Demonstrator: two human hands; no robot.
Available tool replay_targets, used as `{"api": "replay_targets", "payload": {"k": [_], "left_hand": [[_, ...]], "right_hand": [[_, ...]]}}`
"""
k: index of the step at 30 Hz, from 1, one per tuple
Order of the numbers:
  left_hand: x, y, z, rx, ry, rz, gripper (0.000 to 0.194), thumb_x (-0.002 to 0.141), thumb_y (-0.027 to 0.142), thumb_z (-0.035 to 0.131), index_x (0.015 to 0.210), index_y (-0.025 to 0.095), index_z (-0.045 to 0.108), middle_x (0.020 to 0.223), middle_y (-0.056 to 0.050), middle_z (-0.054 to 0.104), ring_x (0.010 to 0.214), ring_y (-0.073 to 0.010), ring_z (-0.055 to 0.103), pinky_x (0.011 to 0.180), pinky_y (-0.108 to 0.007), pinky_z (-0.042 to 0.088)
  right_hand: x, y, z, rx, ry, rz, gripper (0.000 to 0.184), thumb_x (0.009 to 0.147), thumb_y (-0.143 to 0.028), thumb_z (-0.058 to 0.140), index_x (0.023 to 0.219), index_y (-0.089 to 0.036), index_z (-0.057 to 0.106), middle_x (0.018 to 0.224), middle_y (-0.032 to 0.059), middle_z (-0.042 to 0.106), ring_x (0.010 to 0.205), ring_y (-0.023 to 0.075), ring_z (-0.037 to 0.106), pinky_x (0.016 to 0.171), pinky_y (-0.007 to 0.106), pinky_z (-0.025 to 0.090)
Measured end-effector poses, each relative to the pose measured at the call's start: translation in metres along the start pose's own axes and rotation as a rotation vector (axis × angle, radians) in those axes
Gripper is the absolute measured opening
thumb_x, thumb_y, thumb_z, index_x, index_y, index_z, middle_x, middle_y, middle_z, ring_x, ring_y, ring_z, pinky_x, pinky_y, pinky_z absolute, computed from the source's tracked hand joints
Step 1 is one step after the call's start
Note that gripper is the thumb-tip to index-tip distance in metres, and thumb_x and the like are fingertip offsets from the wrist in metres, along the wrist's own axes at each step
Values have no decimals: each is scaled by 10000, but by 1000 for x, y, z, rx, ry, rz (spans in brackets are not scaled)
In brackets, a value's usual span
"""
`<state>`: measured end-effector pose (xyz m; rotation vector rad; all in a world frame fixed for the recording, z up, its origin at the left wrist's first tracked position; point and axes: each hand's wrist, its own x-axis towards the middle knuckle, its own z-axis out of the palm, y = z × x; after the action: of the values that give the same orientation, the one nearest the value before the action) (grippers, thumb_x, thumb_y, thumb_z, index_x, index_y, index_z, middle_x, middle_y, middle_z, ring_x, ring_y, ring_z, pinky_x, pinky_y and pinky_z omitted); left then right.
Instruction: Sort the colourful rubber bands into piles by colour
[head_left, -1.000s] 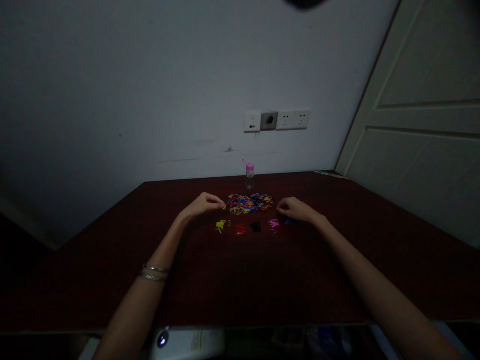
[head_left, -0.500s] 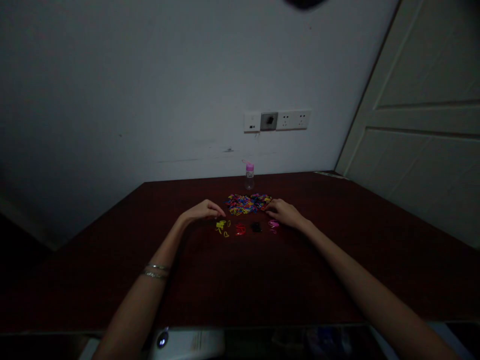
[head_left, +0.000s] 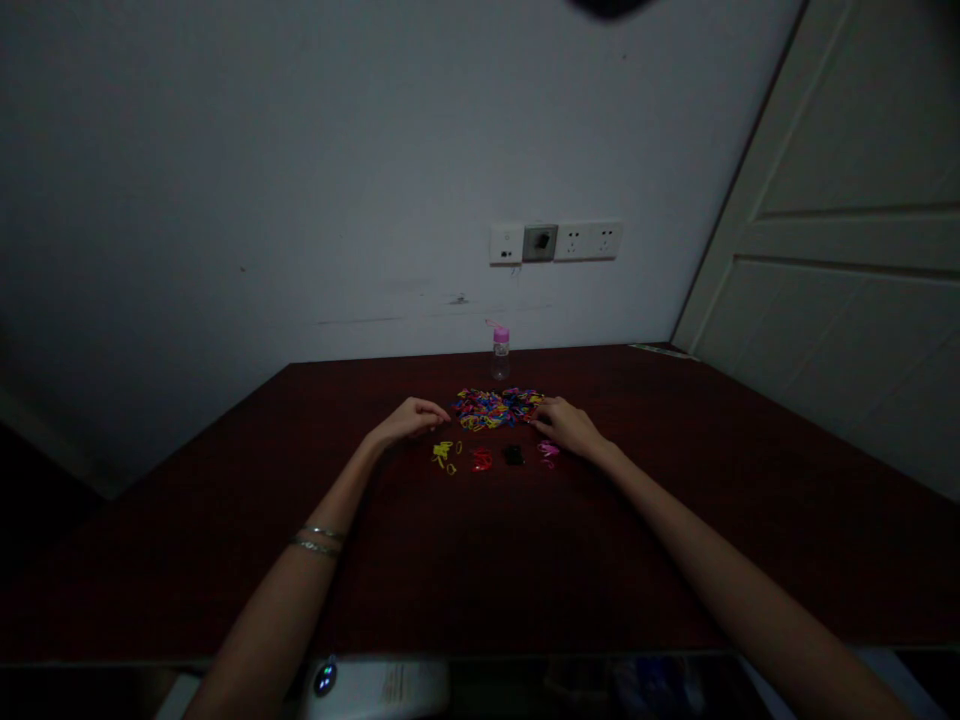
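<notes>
A loose pile of small rubber bands [head_left: 491, 410] in mixed colours lies on the dark red-brown table. My left hand [head_left: 411, 418] hovers by the pile's left edge, fingers stretched toward it and nothing visible in them. At the pile's right edge, my right hand [head_left: 568, 425] has its fingertips drawn together; whatever they hold is too small to make out. Nearer me, sorted by colour, lie yellow bands [head_left: 442, 453], red bands [head_left: 481, 459], black bands [head_left: 514, 455] and pink bands [head_left: 548, 452], the pink ones just below my right hand.
Behind the pile stands a clear bottle [head_left: 500, 362] with a pink cap. A wall with sockets [head_left: 589, 241] closes off the table [head_left: 480, 560] at the back. On the right is a pale door [head_left: 840, 260]. A white device [head_left: 382, 688] sits below the front edge.
My left hand has lifted away from the yellow bands and moved slightly up toward the pile, its fingers straighter. My right hand stays at the pile's right edge, barely shifted.
</notes>
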<state>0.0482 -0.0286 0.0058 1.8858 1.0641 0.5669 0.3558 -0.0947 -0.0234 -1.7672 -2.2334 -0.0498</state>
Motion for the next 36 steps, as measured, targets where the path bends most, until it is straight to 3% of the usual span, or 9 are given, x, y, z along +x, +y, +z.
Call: {"api": "replay_targets", "payload": {"k": [7,15,25,30,36], "left_hand": [[7,-12,1,-26,143,-50,265,655,244,542,851,107,655,499,36,462,384,-46,334,381,-179,213],[13,-28,2,-96,344,-156,308,680,193,497,943,93,623,495,51,432,348,-33,294,357,-170,198],[15,-30,7,-65,398,-143,311,675,162,502,950,90,629,487,44,459,378,-45,328,388,-169,247],[15,-32,6,-39,408,-118,304,649,176,532,918,98,650,478,37,481,396,-58,348,415,-181,266],[19,-41,5,-20,397,-93,300,650,180,526,910,102,651,486,33,491,410,-64,364,429,-185,277]], "right_hand": [[-2,0,-5,43,43,-25,165,838,-290,477,857,-206,618,971,70,581,930,187,504,691,251,417],[-5,3,-23,165,213,-71,184,834,-314,470,835,-199,614,940,61,571,901,175,495,751,277,411],[-6,4,-44,337,323,-107,189,805,-326,503,782,-196,637,901,61,590,888,191,526,812,327,406],[-7,-8,-37,513,149,-248,171,782,-314,541,761,-177,641,893,55,591,831,159,553,767,301,435],[-10,-25,-29,424,-92,-364,117,757,-263,577,751,-176,655,886,48,595,827,156,545,785,298,424]]}}
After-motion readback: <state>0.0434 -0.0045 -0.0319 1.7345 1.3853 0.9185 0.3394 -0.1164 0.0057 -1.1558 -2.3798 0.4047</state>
